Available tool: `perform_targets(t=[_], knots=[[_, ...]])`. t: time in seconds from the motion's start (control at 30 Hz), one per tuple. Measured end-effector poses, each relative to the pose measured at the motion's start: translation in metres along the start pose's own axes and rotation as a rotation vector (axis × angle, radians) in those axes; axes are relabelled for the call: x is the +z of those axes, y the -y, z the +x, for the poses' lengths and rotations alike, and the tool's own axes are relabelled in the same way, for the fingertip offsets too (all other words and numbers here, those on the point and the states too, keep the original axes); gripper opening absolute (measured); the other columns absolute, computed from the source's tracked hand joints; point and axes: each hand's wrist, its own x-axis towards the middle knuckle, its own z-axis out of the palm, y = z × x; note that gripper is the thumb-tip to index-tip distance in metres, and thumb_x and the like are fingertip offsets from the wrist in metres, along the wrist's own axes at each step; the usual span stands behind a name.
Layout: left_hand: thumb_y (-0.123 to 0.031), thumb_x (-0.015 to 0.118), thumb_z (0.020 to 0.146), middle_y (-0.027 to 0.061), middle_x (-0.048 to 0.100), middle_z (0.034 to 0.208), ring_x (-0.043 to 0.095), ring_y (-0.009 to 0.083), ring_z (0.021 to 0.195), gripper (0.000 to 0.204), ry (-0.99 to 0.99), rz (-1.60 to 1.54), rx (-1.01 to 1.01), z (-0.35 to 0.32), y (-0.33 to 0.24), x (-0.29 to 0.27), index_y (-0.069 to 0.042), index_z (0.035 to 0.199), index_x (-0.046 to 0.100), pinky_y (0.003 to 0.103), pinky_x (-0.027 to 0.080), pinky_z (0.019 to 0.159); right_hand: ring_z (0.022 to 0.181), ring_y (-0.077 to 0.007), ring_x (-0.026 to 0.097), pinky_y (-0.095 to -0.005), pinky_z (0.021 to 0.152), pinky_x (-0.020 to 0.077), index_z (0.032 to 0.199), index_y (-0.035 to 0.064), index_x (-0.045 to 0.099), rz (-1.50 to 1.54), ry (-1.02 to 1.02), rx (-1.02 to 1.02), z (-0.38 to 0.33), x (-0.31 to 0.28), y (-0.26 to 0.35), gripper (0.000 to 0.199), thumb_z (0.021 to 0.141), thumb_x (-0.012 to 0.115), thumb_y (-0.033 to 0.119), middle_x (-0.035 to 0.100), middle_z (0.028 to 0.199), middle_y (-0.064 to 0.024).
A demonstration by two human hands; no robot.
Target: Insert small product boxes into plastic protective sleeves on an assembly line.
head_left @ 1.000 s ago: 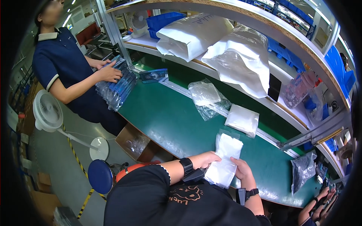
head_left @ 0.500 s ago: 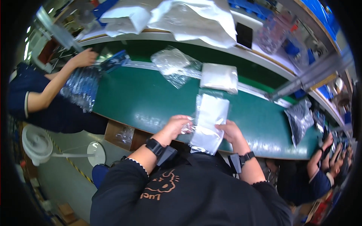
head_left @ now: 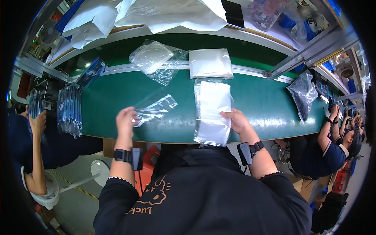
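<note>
Pinched in my left hand [head_left: 126, 120] is the end of a clear plastic bag [head_left: 157, 109], flat and narrow, which stretches to the right over the green table [head_left: 172, 131]. My right hand [head_left: 237, 120] grips the right edge of a stack of clear plastic bags [head_left: 213, 107], thumb on top. The stack looks whitish, lies lengthwise before me and reaches the table's near edge. Just behind it sits a thicker pack of clear bags [head_left: 210, 64]. Left of that pack, a crumpled clear bag [head_left: 152, 58] with something pale inside rests against the metal rail.
A dark grey plastic bag [head_left: 303, 94] stands at the table's right. Bagged items [head_left: 69, 111] are stacked at the left end, beside a blue box [head_left: 91, 72]. White sheets [head_left: 172, 15] hang over the shelf above. Co-workers [head_left: 329, 145] sit at both sides.
My left hand has moved left, drawing one clear bag away from the stack. My right hand stays at the stack's edge. The co-worker at left has pulled back from the table.
</note>
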Motion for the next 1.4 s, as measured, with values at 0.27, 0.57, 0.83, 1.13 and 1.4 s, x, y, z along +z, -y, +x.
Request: perform_targets(t=[0.27, 0.57, 0.83, 1.13, 1.4], knots=[[-0.013, 0.047, 0.087, 0.0137, 0.053, 0.092, 0.059, 0.0218, 0.08, 0.028, -0.45, -0.426, 0.066, 0.128, 0.001, -0.095, 0.008, 0.104, 0.046, 0.033, 0.054, 0.07, 0.081, -0.0209, 0.061, -0.0321, 0.074, 0.05, 0.103, -0.0082, 0.052, -0.013, -0.005, -0.024, 0.003, -0.001, -0.004, 0.028, 0.078, 0.061, 0.0, 0.061, 0.095, -0.0146], [-0.025, 0.059, 0.08, 0.0211, 0.051, 0.11, 0.05, 0.0341, 0.103, 0.047, -0.502, 0.907, 0.393, 0.112, -0.037, -0.055, 0.002, 0.117, 0.049, 0.049, 0.04, 0.085, 0.081, -0.02, 0.062, -0.0312, 0.074, 0.0498, 0.103, -0.0066, 0.053, -0.012, -0.035, -0.064, 0.0, -0.001, -0.011, 0.026, 0.078, 0.06, 0.0, 0.061, 0.093, -0.0134], [-0.024, 0.062, 0.078, 0.0162, 0.053, 0.105, 0.051, 0.0294, 0.097, 0.036, -0.026, 0.773, 0.828, 0.01, -0.014, 0.048, 0.0, 0.103, 0.055, 0.039, 0.042, 0.083, 0.081, -0.0199, 0.061, -0.0305, 0.072, 0.05, 0.102, -0.0076, 0.053, 0.002, -0.083, -0.114, 0.0, 0.005, -0.014, 0.026, 0.078, 0.061, 0.001, 0.061, 0.093, -0.0137], [-0.032, 0.072, 0.068, 0.0107, 0.059, 0.073, 0.057, 0.0235, 0.063, 0.038, 0.467, 0.866, 0.509, -0.066, 0.028, 0.164, 0.001, 0.081, 0.058, 0.031, 0.046, 0.059, 0.076, -0.0192, 0.062, -0.0305, 0.067, 0.0496, 0.098, -0.0066, 0.055, -0.069, -0.076, -0.111, 0.003, 0.009, -0.013, 0.029, 0.076, 0.067, 0.007, 0.062, 0.09, -0.0133], [-0.016, 0.065, 0.08, 0.0026, 0.058, 0.072, 0.052, 0.0068, 0.057, 0.019, 0.473, 0.21, 0.036, -0.047, 0.025, 0.134, -0.001, 0.086, 0.057, 0.02, 0.042, 0.047, 0.082, -0.0204, 0.062, -0.03, 0.072, 0.0484, 0.101, -0.0082, 0.054, -0.205, -0.007, -0.173, 0.002, 0.007, -0.016, 0.033, 0.071, 0.067, -0.001, 0.062, 0.094, -0.0146]])
